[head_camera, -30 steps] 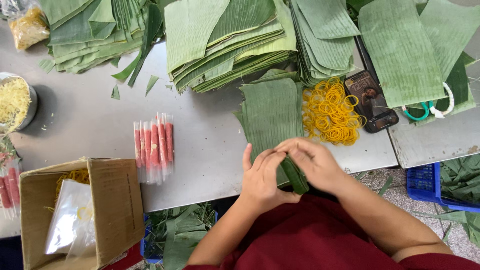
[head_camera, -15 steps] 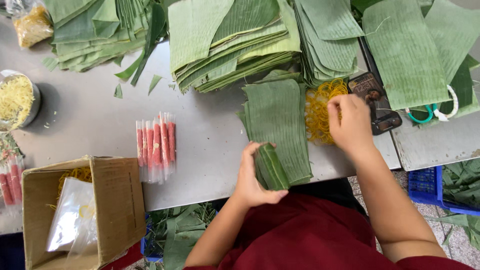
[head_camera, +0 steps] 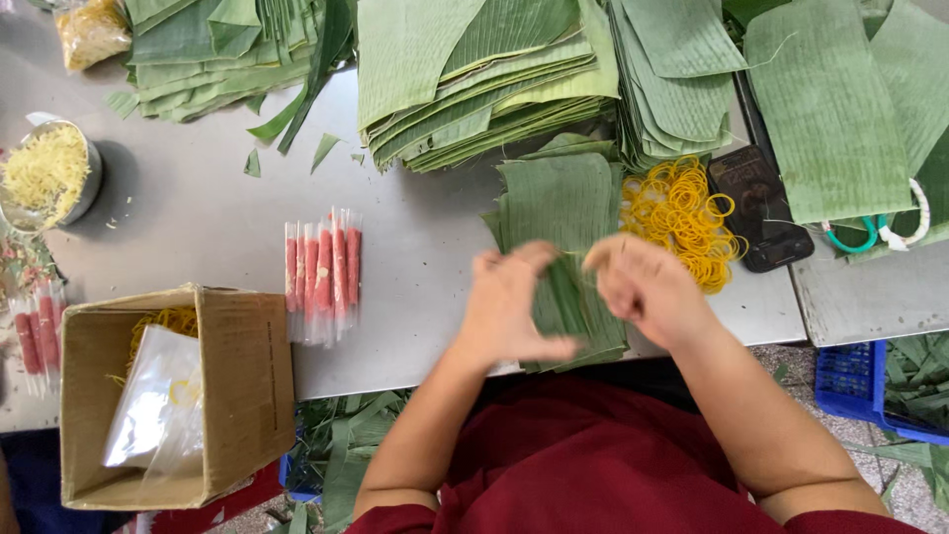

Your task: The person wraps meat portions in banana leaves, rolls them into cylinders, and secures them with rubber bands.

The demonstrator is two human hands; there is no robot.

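Now the grey table point(head_camera: 198, 227) carries big stacks of cut green leaves point(head_camera: 474, 79) along its far side. An open cardboard box point(head_camera: 168, 396), with a clear plastic bag inside, stands at the near left. Right of it lies a row of red sticks in clear wrappers point(head_camera: 323, 277). Both hands meet at the near edge. The left hand point(head_camera: 509, 307) curls around a folded leaf bundle point(head_camera: 565, 297): dark green, narrow, its long axis running near to far. The right hand point(head_camera: 643, 287) is half closed just beside it; what it holds I cannot tell. Yellow rubber bands point(head_camera: 682, 218) lie to the right.
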